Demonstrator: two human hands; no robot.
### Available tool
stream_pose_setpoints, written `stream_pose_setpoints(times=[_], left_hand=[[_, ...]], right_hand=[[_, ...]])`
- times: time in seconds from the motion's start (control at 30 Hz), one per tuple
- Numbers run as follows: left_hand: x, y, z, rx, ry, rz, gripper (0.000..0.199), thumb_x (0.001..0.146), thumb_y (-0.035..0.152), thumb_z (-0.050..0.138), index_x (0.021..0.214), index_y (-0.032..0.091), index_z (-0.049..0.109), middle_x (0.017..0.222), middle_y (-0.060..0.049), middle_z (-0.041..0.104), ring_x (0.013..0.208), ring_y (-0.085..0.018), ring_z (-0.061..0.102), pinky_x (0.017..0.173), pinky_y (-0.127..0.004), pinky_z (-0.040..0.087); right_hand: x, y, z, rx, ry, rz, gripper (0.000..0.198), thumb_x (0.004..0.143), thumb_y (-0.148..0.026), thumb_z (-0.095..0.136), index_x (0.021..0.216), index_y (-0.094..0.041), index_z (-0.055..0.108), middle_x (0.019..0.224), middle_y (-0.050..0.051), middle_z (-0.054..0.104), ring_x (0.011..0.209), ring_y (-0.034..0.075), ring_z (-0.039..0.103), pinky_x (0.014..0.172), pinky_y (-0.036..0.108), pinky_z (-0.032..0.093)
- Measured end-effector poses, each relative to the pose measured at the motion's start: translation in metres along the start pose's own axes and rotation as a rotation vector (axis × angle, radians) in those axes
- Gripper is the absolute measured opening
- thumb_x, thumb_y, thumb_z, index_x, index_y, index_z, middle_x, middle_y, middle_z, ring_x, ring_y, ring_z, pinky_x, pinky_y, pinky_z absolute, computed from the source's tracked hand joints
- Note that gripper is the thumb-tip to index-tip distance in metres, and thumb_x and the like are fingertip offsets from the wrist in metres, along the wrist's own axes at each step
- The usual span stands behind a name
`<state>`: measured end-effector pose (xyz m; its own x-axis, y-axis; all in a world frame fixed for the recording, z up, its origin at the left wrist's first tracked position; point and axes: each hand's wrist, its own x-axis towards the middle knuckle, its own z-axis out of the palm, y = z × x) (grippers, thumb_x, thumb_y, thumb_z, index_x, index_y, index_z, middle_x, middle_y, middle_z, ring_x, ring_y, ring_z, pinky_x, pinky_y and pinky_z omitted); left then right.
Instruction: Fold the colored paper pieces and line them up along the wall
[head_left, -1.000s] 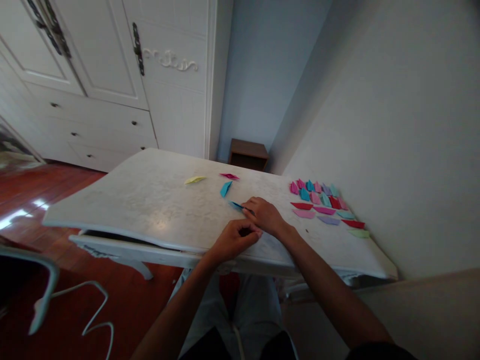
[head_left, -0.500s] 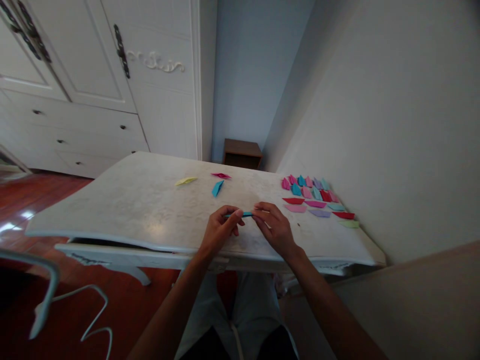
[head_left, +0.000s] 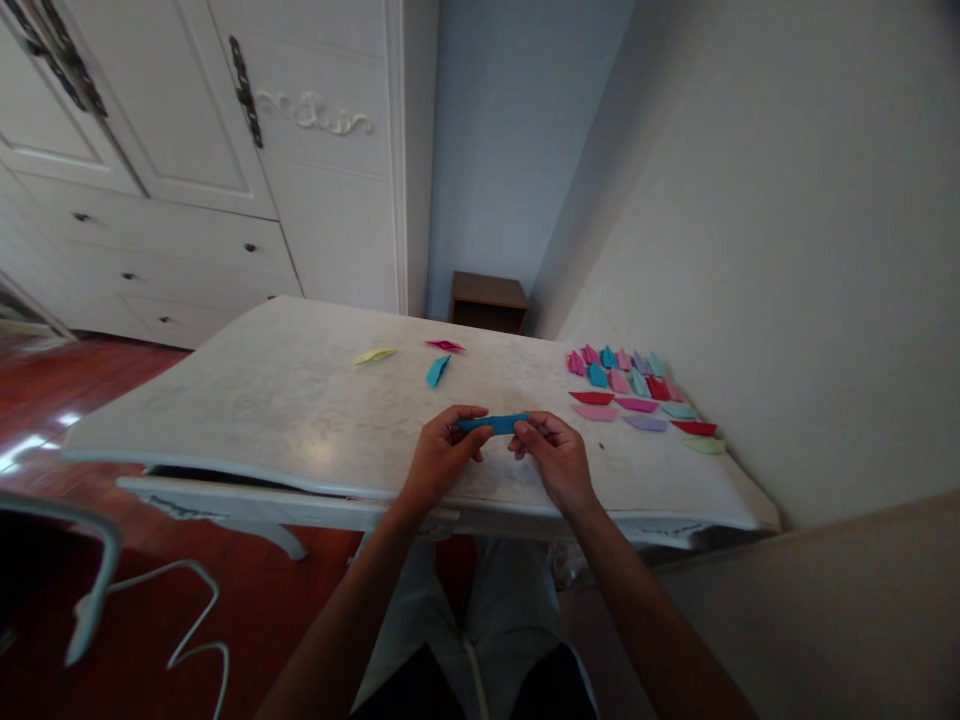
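A blue folded paper strip (head_left: pixel 504 425) is held level between my two hands, its broad face turned up towards me. My left hand (head_left: pixel 442 450) pinches the left end between thumb and fingers. At the other end, my right hand (head_left: pixel 556 455) grips with its thumb in front and fingers behind. Past the hands on the table lie a small blue folded paper piece (head_left: pixel 439 371), a magenta one (head_left: pixel 445 346) and a yellow one (head_left: pixel 374 356), each tapered like a little boat.
Several colourful folded paper pieces stand or lie in rows at the right of the white table (head_left: pixel 247 400), including a red one (head_left: pixel 694 428). A wall borders that side. Behind are a white wardrobe (head_left: pixel 330 220) and a brown box-like cabinet (head_left: pixel 490 290). A drawer (head_left: pixel 255 505) juts out slightly.
The blue paper strip has been turned from edge-on to show its broad face. My right hand has shifted its grip, its thumb now in front. The view has tilted slightly.
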<state>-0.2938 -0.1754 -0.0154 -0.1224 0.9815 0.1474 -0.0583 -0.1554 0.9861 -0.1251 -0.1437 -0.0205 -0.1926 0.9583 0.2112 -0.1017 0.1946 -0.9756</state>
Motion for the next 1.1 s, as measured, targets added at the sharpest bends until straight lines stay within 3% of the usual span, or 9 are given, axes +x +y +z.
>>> stream_pose_setpoints(times=[0.27,0.4,0.5,0.63,0.83,1.1], left_hand=[[0.000,0.001,0.000,-0.022,-0.013,-0.023,0.034,0.072,0.041,0.073,0.092,0.015,0.066,0.055,0.003,0.060,0.049,-0.010,0.055,0.047,-0.020,0.041],[-0.001,0.004,0.001,-0.010,-0.006,0.001,0.030,0.074,0.043,0.071,0.083,0.015,0.066,0.064,0.000,0.066,0.050,-0.010,0.055,0.049,-0.021,0.043],[0.000,0.004,0.000,0.004,-0.015,0.016,0.029,0.076,0.043,0.069,0.081,0.015,0.065,0.072,-0.003,0.070,0.051,-0.010,0.056,0.051,-0.021,0.045],[0.000,0.005,0.000,0.048,-0.026,0.023,0.027,0.076,0.042,0.068,0.080,0.016,0.065,0.072,-0.003,0.069,0.052,-0.010,0.056,0.052,-0.021,0.046],[-0.001,0.010,0.000,0.108,-0.025,-0.004,0.027,0.076,0.042,0.067,0.081,0.015,0.064,0.072,-0.003,0.069,0.053,-0.011,0.057,0.055,-0.023,0.047],[0.000,0.009,0.001,0.140,-0.015,-0.012,0.029,0.074,0.043,0.067,0.081,0.015,0.065,0.073,-0.004,0.069,0.054,-0.012,0.057,0.054,-0.024,0.047]], right_hand=[[-0.009,-0.002,-0.004,0.061,0.051,0.039,0.021,0.076,-0.037,0.074,0.083,-0.018,0.068,0.063,0.000,0.068,0.053,0.011,0.057,0.053,0.023,0.046],[-0.017,-0.010,-0.019,0.066,0.135,0.029,0.022,0.075,-0.039,0.075,0.077,-0.018,0.067,0.060,0.000,0.066,0.052,0.011,0.056,0.051,0.023,0.045],[-0.021,-0.017,-0.048,0.034,0.268,0.041,0.025,0.072,-0.040,0.077,0.074,-0.017,0.066,0.057,-0.001,0.064,0.049,0.010,0.054,0.048,0.021,0.044],[-0.026,-0.022,-0.106,-0.084,0.447,0.129,0.035,0.062,-0.041,0.082,0.081,-0.016,0.065,0.052,-0.003,0.062,0.044,0.008,0.050,0.041,0.019,0.039],[-0.029,-0.026,-0.186,-0.236,0.595,0.246,0.042,0.053,-0.039,0.084,0.082,-0.015,0.066,0.060,-0.001,0.066,0.043,0.009,0.053,0.033,0.017,0.037],[-0.022,-0.028,-0.228,-0.501,0.617,0.384,0.022,0.068,-0.030,0.076,0.080,-0.015,0.065,0.055,0.001,0.065,0.038,0.009,0.053,0.029,0.016,0.037]])
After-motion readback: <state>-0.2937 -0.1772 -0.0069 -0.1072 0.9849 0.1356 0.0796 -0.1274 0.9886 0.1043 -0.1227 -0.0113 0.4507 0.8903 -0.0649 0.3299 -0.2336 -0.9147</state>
